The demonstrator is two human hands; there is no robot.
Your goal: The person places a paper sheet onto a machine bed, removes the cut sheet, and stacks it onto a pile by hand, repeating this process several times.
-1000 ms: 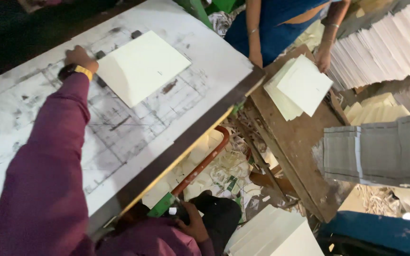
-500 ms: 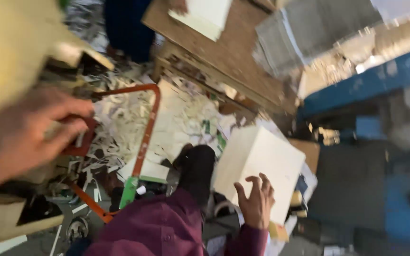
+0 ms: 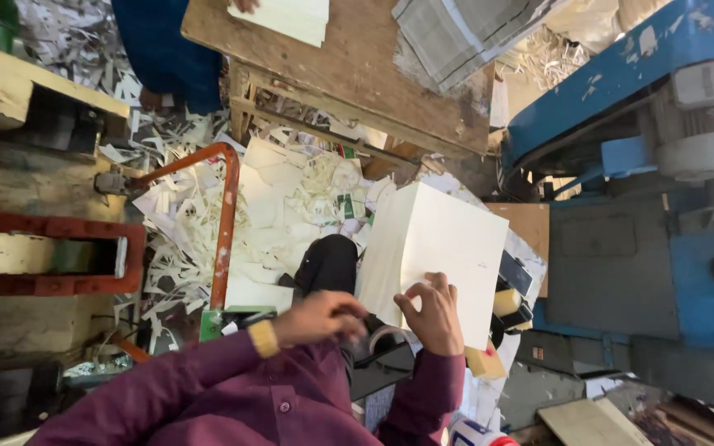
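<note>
From the head cam I see both hands low in frame, in front of a maroon shirt [image 3: 249, 396]. Right hand [image 3: 433, 318] rests flat on the near edge of a thick stack of cream paper sheets [image 3: 435, 248]; its fingers are spread and curled over the stack's lower edge, thumb pressed on the top sheet, so it grips the stack rather than just touching it. Left hand [image 3: 320, 318] sits just beside it, yellow band at the wrist, fingers bent together and closed loosely around something small and dark; I cannot tell what that is. A roll of tape [image 3: 386, 339] lies between the two hands, at the left fingertips. The paper stack stands tilted, centre frame, just beside a dark knee [image 3: 328, 264]. Floor below is covered with paper offcuts [image 3: 291, 198]. An orange metal frame [image 3: 226, 215] runs through the scraps at left. A wooden table [image 3: 357, 74] sits at the top, carrying another pale paper stack [image 3: 291, 16] and a grey bundle of sheets [image 3: 456, 33]. Another person in blue clothing [image 3: 167, 49] stands beside that table. A blue machine [image 3: 646, 206] fills the right side.
</note>
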